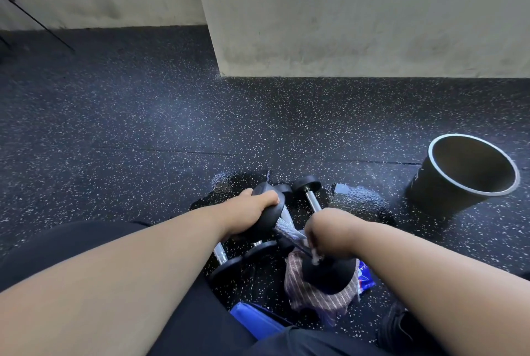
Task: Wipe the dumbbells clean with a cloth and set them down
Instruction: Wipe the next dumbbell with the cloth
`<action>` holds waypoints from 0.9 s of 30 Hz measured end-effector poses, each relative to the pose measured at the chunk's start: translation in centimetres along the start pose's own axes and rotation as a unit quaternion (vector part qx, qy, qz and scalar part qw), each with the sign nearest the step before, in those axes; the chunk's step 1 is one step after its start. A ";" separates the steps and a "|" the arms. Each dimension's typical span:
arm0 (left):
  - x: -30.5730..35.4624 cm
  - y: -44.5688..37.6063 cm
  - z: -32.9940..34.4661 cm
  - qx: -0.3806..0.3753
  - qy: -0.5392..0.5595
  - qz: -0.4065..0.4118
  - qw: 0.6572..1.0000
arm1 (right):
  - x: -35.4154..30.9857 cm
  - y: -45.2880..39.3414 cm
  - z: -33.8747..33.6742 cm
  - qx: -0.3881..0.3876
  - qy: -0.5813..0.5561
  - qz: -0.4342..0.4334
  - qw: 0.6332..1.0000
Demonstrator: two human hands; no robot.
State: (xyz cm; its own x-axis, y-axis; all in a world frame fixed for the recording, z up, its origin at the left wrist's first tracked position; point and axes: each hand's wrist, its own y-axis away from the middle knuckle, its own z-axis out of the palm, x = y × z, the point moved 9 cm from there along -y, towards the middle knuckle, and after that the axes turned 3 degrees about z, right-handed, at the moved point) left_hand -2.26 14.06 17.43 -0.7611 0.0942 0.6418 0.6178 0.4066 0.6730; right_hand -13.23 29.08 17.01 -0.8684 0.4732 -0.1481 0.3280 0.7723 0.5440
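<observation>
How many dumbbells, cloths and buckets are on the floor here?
Dumbbells: 4 that show: held dumbbell, far dumbbell, middle dumbbell, near dumbbell
Cloths: 1, the striped cloth
Buckets: 1, the black bucket
Total: 6

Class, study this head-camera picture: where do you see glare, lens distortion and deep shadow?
Head view: glare sits on the wet patch of floor beside the black bucket; the wide lens swells the forearms at the bottom edge and bends the wall's base line; the dumbbell handle glints between the left hand and right hand; the striped cloth lies in shadow.
</observation>
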 end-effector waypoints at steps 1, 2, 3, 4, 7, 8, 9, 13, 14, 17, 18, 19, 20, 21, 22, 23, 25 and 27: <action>-0.1 0.0 0.0 0.001 -0.002 0.000 1.000 | 0.6 -0.1 -0.5 0.021 -0.043 0.012 0.999; 0.0 0.0 0.0 0.002 -0.003 0.001 1.000 | 1.4 -0.3 -1.1 0.045 -0.092 0.025 0.994; 0.0 0.0 0.0 0.004 -0.004 0.001 1.000 | 2.2 -0.5 -1.5 0.069 -0.135 0.040 0.988; 0.1 0.0 0.0 0.004 -0.005 0.004 1.000 | 2.6 -0.6 -1.7 0.088 -0.168 0.053 0.980; 0.3 0.1 0.1 0.010 -0.016 0.017 1.000 | 2.0 -1.4 -1.0 0.092 -0.300 0.050 0.948; 0.4 0.1 0.1 0.011 -0.019 0.022 1.000 | 1.1 -1.4 -1.0 0.088 -0.334 0.042 0.937; 0.5 0.1 0.2 0.010 -0.017 0.026 0.999 | 0.4 -1.5 -0.8 0.080 -0.370 0.036 0.925; 0.6 -0.2 0.3 0.013 -0.020 0.030 0.999 | -1.6 -2.0 -0.2 0.047 -0.483 0.023 0.874; 0.7 -0.2 0.2 0.014 -0.022 0.031 0.999 | -1.3 -1.8 0.3 0.044 -0.533 0.053 0.844; 0.6 -0.2 0.3 0.012 -0.021 0.031 0.999 | -1.4 -2.4 1.7 0.000 -0.606 0.052 0.794; 0.6 -0.2 0.3 0.012 -0.020 0.032 0.999 | -1.4 -2.5 1.9 -0.018 -0.608 0.053 0.792; 0.7 -0.2 0.3 0.012 -0.020 0.031 0.999 | -1.5 -2.5 1.9 -0.032 -0.595 0.044 0.802; 0.6 -0.2 0.2 0.013 -0.021 0.030 0.999 | -1.7 -2.4 1.6 -0.045 -0.573 0.031 0.817; 0.6 -0.2 0.2 0.012 -0.023 0.028 0.999 | -1.7 -2.5 1.6 -0.057 -0.552 0.019 0.832; 0.6 -0.1 0.2 0.011 -0.026 0.027 0.999 | -1.7 -2.5 1.7 -0.071 -0.528 0.012 0.846; 0.5 -0.1 0.2 0.010 -0.029 0.025 0.999 | -1.8 -2.4 2.0 -0.087 -0.488 0.006 0.869; 0.5 -0.1 0.3 0.009 -0.030 0.022 0.999 | -1.7 -2.5 2.6 -0.102 -0.372 0.005 0.922; 0.4 -0.1 0.3 0.010 -0.027 0.017 0.999 | -1.4 -2.7 3.0 -0.084 -0.260 0.016 0.962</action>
State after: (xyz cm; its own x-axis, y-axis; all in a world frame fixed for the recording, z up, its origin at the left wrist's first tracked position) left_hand -2.64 14.32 17.52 -0.7498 0.1573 0.6427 0.6398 0.4203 0.6435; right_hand -11.78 27.57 13.32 -0.5406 0.6776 -0.4986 0.2493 0.6950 0.6744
